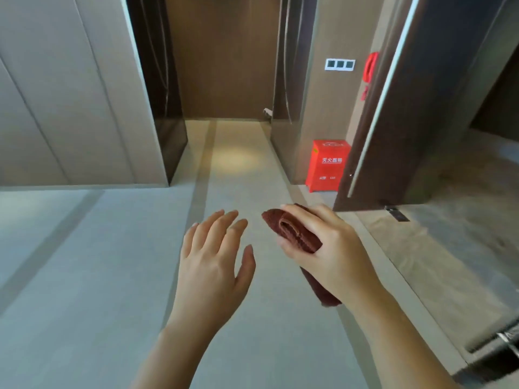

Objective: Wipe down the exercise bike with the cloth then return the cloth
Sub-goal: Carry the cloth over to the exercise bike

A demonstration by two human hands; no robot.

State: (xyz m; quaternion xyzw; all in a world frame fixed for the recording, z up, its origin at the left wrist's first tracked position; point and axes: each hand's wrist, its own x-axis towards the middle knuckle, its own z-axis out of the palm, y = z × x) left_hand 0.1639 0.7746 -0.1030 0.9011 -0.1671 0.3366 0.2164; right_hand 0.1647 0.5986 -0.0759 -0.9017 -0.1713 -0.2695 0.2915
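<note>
The right hand point(328, 248) is closed around a cloth point(295, 234), thumb lying across its top and fingers wrapped beneath; the grip is firm and the palm faces down and inward. The cloth is dark reddish-brown with a ribbed or terry weave, folded or rolled into a compact bundle. One end projects forward past the thumb, showing a folded-over hem; the other end hangs out below the heel of the hand, towards the wrist. The left hand point(216, 259) holds nothing and touches nothing: fingers extended and slightly spread, thumb held apart, palm down, just beside the cloth but clear of it. Both hands are held in the air above a pale grey floor point(84, 262) with darker inlaid strips. Ahead, a corridor runs between panelled walls. At the far right of the floor, against the wall, stands a red fire-extinguisher box point(328, 164), beside an open dark door point(393, 108) with a long metal handle.
</note>
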